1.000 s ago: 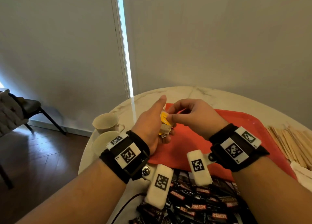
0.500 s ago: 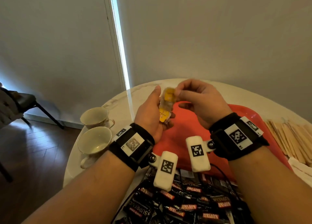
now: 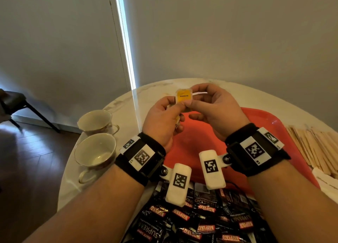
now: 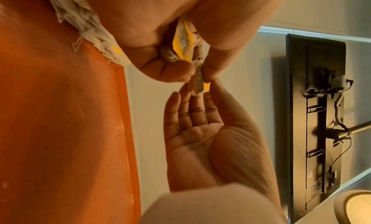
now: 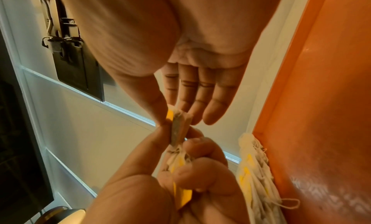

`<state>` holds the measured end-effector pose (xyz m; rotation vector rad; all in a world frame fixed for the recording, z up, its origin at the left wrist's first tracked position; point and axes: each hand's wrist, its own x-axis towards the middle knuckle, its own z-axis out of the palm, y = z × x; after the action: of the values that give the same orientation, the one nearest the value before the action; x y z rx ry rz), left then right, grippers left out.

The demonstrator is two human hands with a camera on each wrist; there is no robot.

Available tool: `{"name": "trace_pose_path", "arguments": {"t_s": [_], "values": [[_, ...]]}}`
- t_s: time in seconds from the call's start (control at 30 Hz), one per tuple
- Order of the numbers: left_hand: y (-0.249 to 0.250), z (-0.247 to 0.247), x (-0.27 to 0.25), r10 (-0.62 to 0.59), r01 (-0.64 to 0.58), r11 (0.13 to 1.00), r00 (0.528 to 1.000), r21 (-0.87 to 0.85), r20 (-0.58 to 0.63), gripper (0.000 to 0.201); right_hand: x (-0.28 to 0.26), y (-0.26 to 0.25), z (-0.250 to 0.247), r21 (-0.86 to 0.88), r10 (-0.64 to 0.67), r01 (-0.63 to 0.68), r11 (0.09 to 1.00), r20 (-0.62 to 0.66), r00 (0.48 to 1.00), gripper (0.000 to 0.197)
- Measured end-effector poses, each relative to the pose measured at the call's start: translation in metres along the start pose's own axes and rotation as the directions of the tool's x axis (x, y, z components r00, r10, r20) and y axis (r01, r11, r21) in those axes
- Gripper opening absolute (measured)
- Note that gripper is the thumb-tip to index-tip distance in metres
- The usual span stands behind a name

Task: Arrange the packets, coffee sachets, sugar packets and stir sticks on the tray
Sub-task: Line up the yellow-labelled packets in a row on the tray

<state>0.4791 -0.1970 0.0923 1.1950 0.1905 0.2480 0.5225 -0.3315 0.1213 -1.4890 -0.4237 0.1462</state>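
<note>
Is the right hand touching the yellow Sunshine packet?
Touching. The head view shows the right hand's thumb and forefinger pinching the yellow Sunshine packet; the left hand grips it from below.

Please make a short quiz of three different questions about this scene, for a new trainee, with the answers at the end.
1. True or false: the yellow packet lies flat on the red tray.
2. Which lies nearest the person? A) the two cups B) the black coffee sachets C) the wooden stir sticks
3. Fill in: the left hand and the right hand both pinch the ______ packet above the tray.

Key: 1. False, it is held up in the air. 2. B. 3. yellow.
</note>
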Motion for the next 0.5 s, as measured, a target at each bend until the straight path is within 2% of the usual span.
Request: {"name": "trace_pose_path", "arguments": {"t_s": [0.17, 0.27, 0.37, 0.5], "values": [[-0.001, -0.005, 0.002, -0.015, 0.014, 1.000, 0.999, -0.019, -0.043, 0.009, -0.001, 0.004, 0.002, -0.019, 0.014, -0.014, 1.000, 0.005, 1.000, 0.032], [0.001, -0.006, 0.001, -0.036, 0.033, 0.999, 0.996, -0.038, -0.083, 0.013, -0.001, 0.001, 0.003, 0.018, 0.048, -0.047, 0.999, -0.049, 0.998, 0.033], [0.003, -0.006, 0.002, -0.093, 0.078, 0.992, 0.984, -0.102, -0.154, 0.010, 0.014, -0.002, 0.002, 0.090, 0.123, -0.111, 0.990, -0.132, 0.984, 0.033], [0.005, -0.009, 0.004, -0.124, 0.098, 0.989, 0.963, -0.115, -0.241, 0.026, 0.052, 0.006, 0.003, 0.176, 0.279, -0.247, 0.953, -0.185, 0.943, 0.029]]}}
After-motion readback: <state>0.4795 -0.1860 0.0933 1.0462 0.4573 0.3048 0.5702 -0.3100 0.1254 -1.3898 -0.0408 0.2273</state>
